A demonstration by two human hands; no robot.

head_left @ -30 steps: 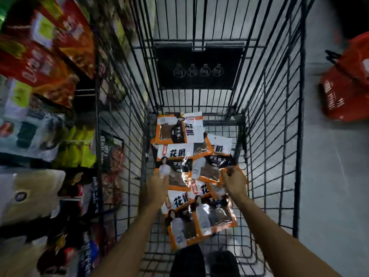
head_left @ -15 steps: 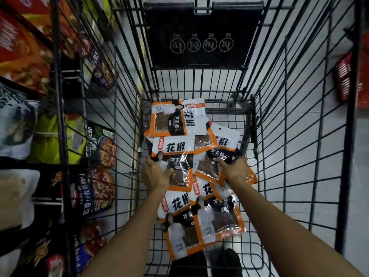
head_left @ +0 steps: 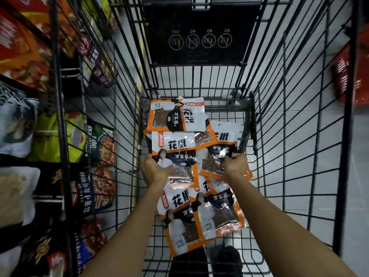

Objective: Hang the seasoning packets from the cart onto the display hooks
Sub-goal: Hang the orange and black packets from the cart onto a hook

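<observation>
Several orange-and-white seasoning packets lie overlapping on the bottom of the black wire cart (head_left: 299, 136). My left hand (head_left: 154, 169) grips the lower left edge of one packet (head_left: 175, 148) in the middle of the pile. My right hand (head_left: 235, 163) pinches another packet (head_left: 223, 140) at its dark middle, on the right of the pile. A further packet (head_left: 175, 114) lies at the far end, and two packets (head_left: 199, 216) overlap nearest me, under my forearms. The display hooks themselves are hidden.
Shelves and hanging bags of sauces and snacks (head_left: 99, 142) fill the left side, seen through the cart's wire wall. The black fold-down seat flap (head_left: 201, 31) stands at the cart's far end. A red basket (head_left: 349, 76) sits on the grey floor at right. My dark shoes (head_left: 227, 260) show below the cart.
The camera has dipped closer into the cart. Both hands have slid further along the pile and closed on two packets in the middle.
</observation>
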